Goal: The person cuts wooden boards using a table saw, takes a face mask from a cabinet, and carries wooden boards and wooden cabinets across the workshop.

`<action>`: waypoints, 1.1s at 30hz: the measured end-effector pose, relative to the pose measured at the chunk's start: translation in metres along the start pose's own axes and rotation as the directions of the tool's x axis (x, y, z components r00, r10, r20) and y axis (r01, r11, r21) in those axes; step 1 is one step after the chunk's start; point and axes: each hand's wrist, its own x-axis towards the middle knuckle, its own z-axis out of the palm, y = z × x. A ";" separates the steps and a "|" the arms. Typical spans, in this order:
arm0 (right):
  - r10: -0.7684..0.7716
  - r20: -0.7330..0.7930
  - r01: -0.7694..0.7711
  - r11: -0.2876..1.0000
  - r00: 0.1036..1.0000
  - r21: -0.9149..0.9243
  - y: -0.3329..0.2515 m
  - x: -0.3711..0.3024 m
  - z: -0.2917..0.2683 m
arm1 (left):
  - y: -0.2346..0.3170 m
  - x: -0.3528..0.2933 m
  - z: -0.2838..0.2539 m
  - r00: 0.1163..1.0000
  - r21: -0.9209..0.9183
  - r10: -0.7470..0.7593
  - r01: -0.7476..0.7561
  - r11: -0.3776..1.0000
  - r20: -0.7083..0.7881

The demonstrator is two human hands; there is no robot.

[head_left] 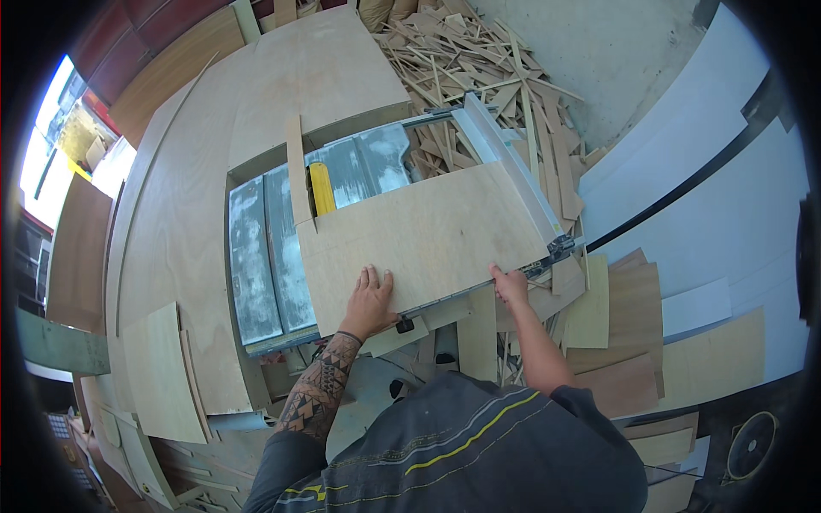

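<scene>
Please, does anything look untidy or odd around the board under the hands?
Yes: beyond the board, wood scraps lie in a loose, tangled heap, pointing every way. The grey table also shows uneven whitish patches.

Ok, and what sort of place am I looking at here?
Most likely a woodworking shop: a wooden panel lies across a metal-topped table, probably a saw bench, and a large heap of wood offcuts is piled beyond it.

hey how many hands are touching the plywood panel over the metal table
2: the left hand lies spread on the panel; the right hand grips its near edge, farther right.
</scene>
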 end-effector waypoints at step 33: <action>0.039 0.015 -0.042 0.913 0.999 0.407 -0.080 0.082 0.055 | -0.038 0.107 -0.035 0.989 -0.040 -0.135 0.137 0.990 0.058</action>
